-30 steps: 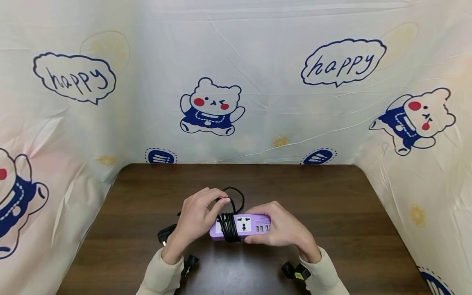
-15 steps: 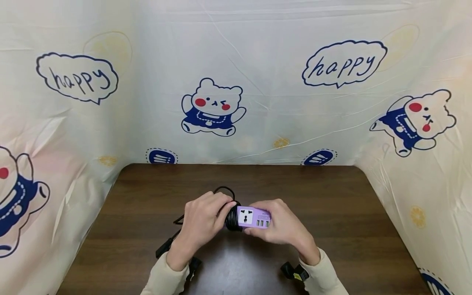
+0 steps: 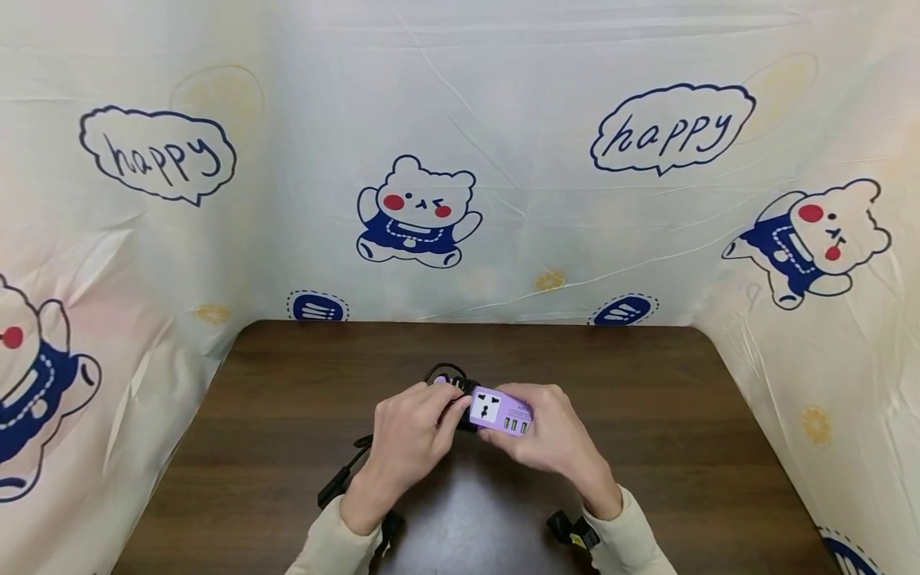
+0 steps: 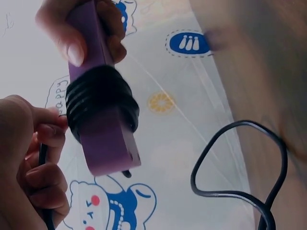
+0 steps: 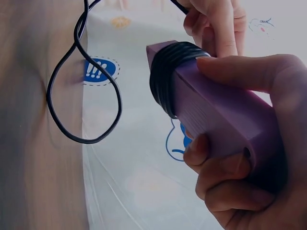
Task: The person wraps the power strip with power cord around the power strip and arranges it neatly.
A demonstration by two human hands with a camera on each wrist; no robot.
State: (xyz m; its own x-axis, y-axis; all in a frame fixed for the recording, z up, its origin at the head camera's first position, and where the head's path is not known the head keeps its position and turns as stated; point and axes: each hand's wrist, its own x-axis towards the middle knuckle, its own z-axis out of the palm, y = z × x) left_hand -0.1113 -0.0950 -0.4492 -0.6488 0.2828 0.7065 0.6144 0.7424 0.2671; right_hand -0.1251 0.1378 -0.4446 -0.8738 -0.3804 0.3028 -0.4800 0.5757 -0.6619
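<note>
Right fingers (image 5: pixel 221 175) gripping purple power strip (image 3: pixel 499 411), left fingers (image 4: pixel 46 177) curled round black cord (image 4: pixel 100 98)

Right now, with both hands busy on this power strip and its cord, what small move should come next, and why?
Probably pass the black cord once more round the purple power strip with your left hand: that hand holds the cord, your right hand grips the strip, and a loose loop is unwound.

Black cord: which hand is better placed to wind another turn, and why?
Probably the left hand: it holds the black cord, while the right hand grips the purple power strip that the cord wraps around.
</note>
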